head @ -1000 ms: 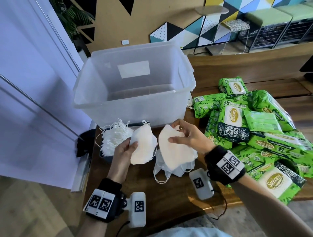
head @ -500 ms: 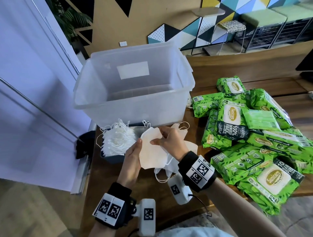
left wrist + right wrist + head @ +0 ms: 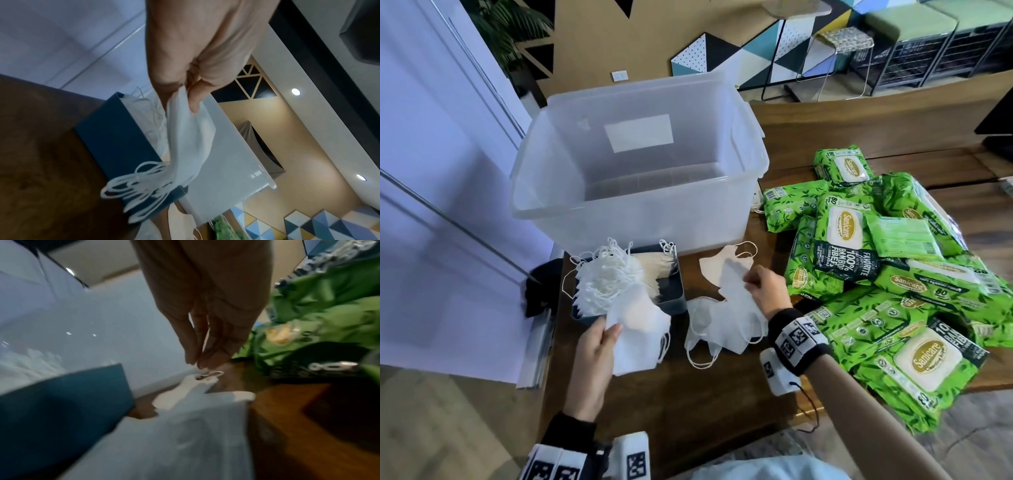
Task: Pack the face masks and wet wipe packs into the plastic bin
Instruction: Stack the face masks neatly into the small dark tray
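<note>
A clear plastic bin (image 3: 654, 222) stands empty at the back of the wooden table. In front of it a dark blue box (image 3: 671, 294) holds several white face masks (image 3: 606, 277). My left hand (image 3: 613, 329) pinches a small stack of white masks (image 3: 640, 335) between thumb and fingers (image 3: 194, 100), near the box (image 3: 115, 138). My right hand (image 3: 748, 281) pinches the edge of one of the loose masks (image 3: 722, 318) lying right of the box; its fingertips (image 3: 213, 361) meet just above them in the blurred wrist view. Green wet wipe packs (image 3: 893, 291) are piled at the right.
A dark cloth (image 3: 541, 287) hangs at the table's left edge, beside a pale wall panel (image 3: 448, 205). Bare wood (image 3: 688, 394) lies between my hands and the table's near edge. A wooden bench (image 3: 876, 116) runs behind the bin.
The hands, together on one mask half a second ago, have parted. The left drew back left with its stack; the right moved right onto the loose masks.
</note>
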